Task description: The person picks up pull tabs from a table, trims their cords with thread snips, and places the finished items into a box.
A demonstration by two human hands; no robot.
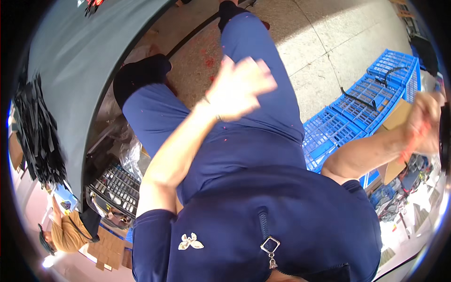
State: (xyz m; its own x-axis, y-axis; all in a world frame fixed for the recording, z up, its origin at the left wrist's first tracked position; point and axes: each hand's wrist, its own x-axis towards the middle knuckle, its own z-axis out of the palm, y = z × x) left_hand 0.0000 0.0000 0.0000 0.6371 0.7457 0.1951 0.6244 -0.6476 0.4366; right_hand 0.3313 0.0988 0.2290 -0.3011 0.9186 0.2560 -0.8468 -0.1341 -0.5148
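Note:
I look down my own body, in dark blue trousers and a dark blue top with a zip (270,246). My left hand (239,87) is raised over my thighs, blurred, with its fingers spread and nothing in it. A thin bracelet circles its wrist. My right hand (425,122) is out at the far right rim, fingers curled, beside a dark object (444,136) at the picture's edge. Reddish streaks show on that hand, and whether it grips anything is unclear.
Blue plastic crates (361,101) lie on the tiled floor at the right, next to a cardboard box (397,117). A grey table (80,61) curves along the left, bearing a bundle of black strips (37,131). Below it sits a tray of metal parts (115,188). Another person (66,232) is at lower left.

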